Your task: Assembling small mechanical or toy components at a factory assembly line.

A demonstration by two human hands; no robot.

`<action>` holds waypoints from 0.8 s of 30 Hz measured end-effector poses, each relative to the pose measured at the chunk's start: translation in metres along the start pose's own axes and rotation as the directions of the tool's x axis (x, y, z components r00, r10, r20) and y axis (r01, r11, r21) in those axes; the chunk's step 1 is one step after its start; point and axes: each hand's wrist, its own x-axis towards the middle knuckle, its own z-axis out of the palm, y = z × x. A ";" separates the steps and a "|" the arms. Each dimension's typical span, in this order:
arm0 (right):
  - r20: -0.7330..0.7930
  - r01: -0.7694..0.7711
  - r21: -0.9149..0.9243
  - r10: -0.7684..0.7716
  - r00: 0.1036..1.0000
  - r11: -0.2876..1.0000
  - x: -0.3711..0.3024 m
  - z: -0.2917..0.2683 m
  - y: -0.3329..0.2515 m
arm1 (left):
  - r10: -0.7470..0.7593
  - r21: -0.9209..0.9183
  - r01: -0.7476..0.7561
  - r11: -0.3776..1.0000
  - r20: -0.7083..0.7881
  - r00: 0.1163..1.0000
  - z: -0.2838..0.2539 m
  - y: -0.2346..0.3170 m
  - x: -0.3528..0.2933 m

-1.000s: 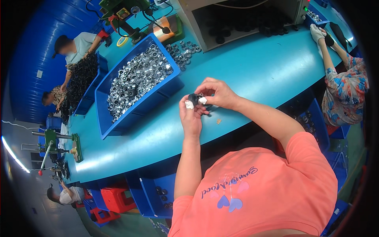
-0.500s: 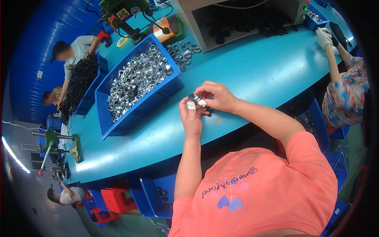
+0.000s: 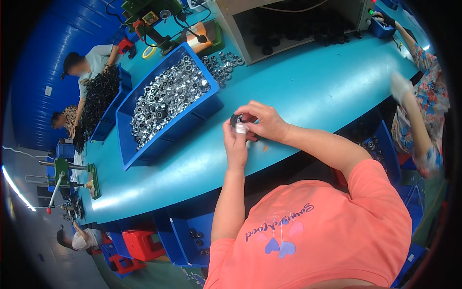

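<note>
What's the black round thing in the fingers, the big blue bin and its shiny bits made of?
Black round piece: maybe plastic or rubber; dark, too small to tell.
Blue bin: probably smooth plastic; evenly coloured, thick rim.
Shiny pieces: perhaps polished metal or chromed plastic; they glint silver.

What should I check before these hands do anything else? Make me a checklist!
1. Left hand holding the black part: ok.
2. Right hand at the part too: ok, though its exact grip is partly hidden.
3. Part put together properly: cannot tell, fingers cover much of it.
4. All silver parts inside the bin: not ok, some lie loose on the bench beyond it.
5. Bench by the hands free of bits: not ok, a small tan scrap lies there.
6. Neighbour's gloved hand well apart from these hands: ok, it's off to the right, blurred.
</note>
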 end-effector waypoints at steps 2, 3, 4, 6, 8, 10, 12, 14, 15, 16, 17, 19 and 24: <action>0.006 0.057 -0.020 -0.057 0.998 0.998 0.000 0.000 0.001 | 0.039 0.081 -0.038 0.996 -0.005 0.999 0.006 0.000 0.000; 0.050 0.008 0.089 -0.013 0.999 0.996 0.000 -0.003 -0.001 | 0.015 0.009 -0.014 1.000 -0.050 0.999 0.008 0.003 0.000; 0.099 -0.045 0.194 0.026 0.995 0.980 0.001 -0.007 -0.005 | 0.005 -0.042 -0.008 0.999 -0.066 0.998 0.009 0.005 -0.001; 0.107 -0.088 0.279 0.060 0.992 0.956 0.002 -0.010 -0.007 | -0.014 -0.142 -0.001 0.990 -0.099 0.995 0.010 0.011 -0.001; 0.020 -0.062 0.248 0.059 0.998 0.967 0.006 -0.013 -0.006 | 0.023 -0.127 -0.035 0.991 -0.098 0.995 -0.001 -0.002 0.000; 0.152 -0.243 0.291 0.206 0.967 0.925 0.006 -0.010 0.014 | 0.037 -0.105 -0.046 0.993 -0.083 0.996 -0.003 -0.007 0.001; 0.286 -0.359 0.315 0.273 0.918 0.878 0.003 -0.004 0.030 | 0.033 -0.107 -0.041 0.993 -0.071 0.997 -0.001 -0.005 0.002; 0.334 -0.386 0.314 0.279 0.900 0.867 0.005 -0.004 0.027 | 0.029 -0.079 -0.037 0.996 -0.092 0.995 -0.001 -0.002 -0.001; 0.335 -0.381 0.333 0.269 0.903 0.863 0.005 -0.005 0.027 | 0.031 -0.065 -0.038 0.997 -0.105 0.994 0.001 0.001 -0.002; 0.336 -0.376 0.352 0.259 0.906 0.857 0.004 -0.005 0.027 | 0.034 -0.051 -0.040 0.998 -0.114 0.993 0.003 0.003 -0.003; 0.332 -0.383 0.381 0.263 0.906 0.842 0.003 -0.005 0.026 | 0.040 -0.038 -0.045 0.998 -0.127 0.991 0.005 0.004 -0.003; 0.325 -0.396 0.432 0.269 0.906 0.810 0.002 -0.006 0.025 | 0.044 -0.018 -0.047 0.999 -0.152 0.987 0.007 0.004 -0.004; 0.214 -0.278 0.357 0.212 0.954 0.892 -0.002 0.001 0.023 | 0.049 0.057 -0.036 0.998 -0.242 0.969 0.007 0.004 -0.005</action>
